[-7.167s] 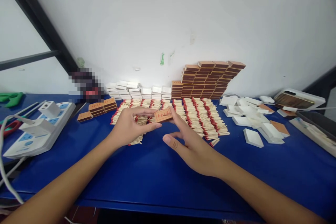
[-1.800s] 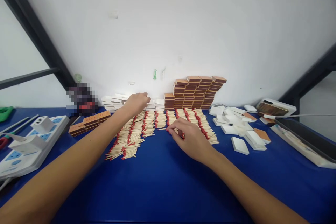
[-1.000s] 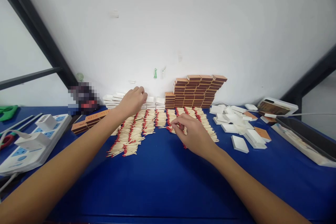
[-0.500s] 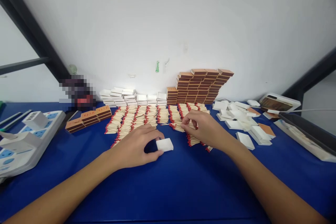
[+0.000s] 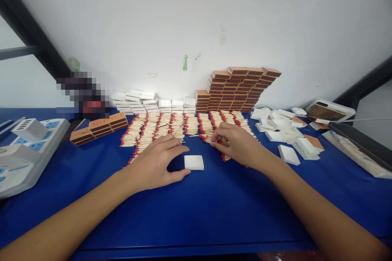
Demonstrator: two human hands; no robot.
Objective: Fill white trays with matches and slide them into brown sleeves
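Note:
A small white matchbox tray (image 5: 194, 162) lies on the blue table. My left hand (image 5: 161, 161) is beside its left end, thumb and index finger spread apart, the thumb tip by the near left corner. To the right, my right hand (image 5: 234, 142) has thumb and fingers pinched together at the matches (image 5: 206, 130). These red-tipped wooden matches lie in several rows behind both hands. How many matches are between the right fingertips is hidden.
Brown matchboxes (image 5: 237, 91) are stacked against the wall, with white trays (image 5: 134, 100) piled left of them. More matchboxes (image 5: 99, 128) stand left. Loose white trays (image 5: 288, 153) lie right. A power strip (image 5: 53, 159) is far left, a black case (image 5: 364, 142) far right.
The view has tilted and shifted slightly. My left index finger has come away from the white tray, which has turned a little straighter. My right hand stays pinched at the matches.

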